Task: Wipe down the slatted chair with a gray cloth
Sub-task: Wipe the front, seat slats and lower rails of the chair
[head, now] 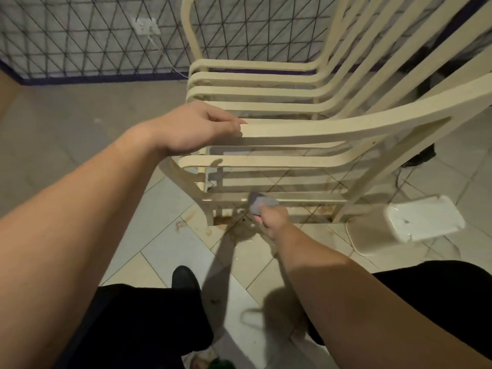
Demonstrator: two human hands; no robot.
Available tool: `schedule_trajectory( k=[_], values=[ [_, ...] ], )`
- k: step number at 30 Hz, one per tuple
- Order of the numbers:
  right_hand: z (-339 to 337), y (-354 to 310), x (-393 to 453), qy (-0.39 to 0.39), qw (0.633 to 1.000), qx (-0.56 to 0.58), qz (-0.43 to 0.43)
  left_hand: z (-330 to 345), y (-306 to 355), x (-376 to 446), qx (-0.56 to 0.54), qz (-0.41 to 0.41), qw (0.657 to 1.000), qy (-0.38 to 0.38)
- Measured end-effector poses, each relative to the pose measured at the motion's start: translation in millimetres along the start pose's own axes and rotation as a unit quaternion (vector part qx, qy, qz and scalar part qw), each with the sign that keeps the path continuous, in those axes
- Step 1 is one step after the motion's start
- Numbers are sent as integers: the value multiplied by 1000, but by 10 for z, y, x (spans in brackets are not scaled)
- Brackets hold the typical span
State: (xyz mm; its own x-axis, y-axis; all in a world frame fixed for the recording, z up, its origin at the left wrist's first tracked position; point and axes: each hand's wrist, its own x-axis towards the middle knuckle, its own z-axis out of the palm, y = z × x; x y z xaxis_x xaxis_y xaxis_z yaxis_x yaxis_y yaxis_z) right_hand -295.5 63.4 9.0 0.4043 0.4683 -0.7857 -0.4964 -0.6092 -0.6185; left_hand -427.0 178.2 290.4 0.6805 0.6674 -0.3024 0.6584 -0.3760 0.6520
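While the slatted chair [306, 129] stands tipped on the tiled floor [165, 209], its cream slats running across the middle of the view, the gray cloth [259, 205] sits bunched against one of the lowest rails, near the foot of the frame. The right hand [273, 218] is closed round that cloth, fingers curled tight, pressing it to the rail. The left hand [197, 129] rests on the end of an upper slat, fingers bent loosely over its edge, apparently steadying the chair.

Judging by this, the wiping is under way at the bottom of the frame, with the upper slats and the curved back yet to be covered. The next stroke seems to call for dragging the cloth along the rail's length, keeping pressure even, while the other hand stops the chair from sliding.

Brown stains and a wet patch [239, 230] lie on the tiles just below the cloth. A white plastic stool [404, 225] lies beside the chair's right leg. Behind, a wall socket [146, 26] with a white cable shows on a crisscross-patterned wall.

No brand, label or legible writing can be made out anywhere.
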Motion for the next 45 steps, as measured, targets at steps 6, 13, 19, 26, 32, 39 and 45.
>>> schedule_trajectory(
  k=[6,13,19,26,32,39,45],
  values=[
    [229,-55,-152,-66,996,-57,0,26,-55,4,56,32,998,25],
    [-624,-410,-190,-28,868,-405,-286,100,-133,-114,49,80,988,125],
    [-1392,-600,26,101,751,-566,-325,6,-560,-371,-2,39,981,191],
    [-1279,-520,125,104,660,-686,-288,183,-1087,-538,-224,-15,938,266],
    [-470,-368,129,-28,679,-662,-318,281,-1145,-475,-266,-9,917,296],
    [279,-320,-1,-68,680,-662,-306,217,-1162,-459,-254,9,927,274],
    [914,-191,-151,-159,690,-623,-334,227,-1190,-442,-266,18,925,269]
  ],
)
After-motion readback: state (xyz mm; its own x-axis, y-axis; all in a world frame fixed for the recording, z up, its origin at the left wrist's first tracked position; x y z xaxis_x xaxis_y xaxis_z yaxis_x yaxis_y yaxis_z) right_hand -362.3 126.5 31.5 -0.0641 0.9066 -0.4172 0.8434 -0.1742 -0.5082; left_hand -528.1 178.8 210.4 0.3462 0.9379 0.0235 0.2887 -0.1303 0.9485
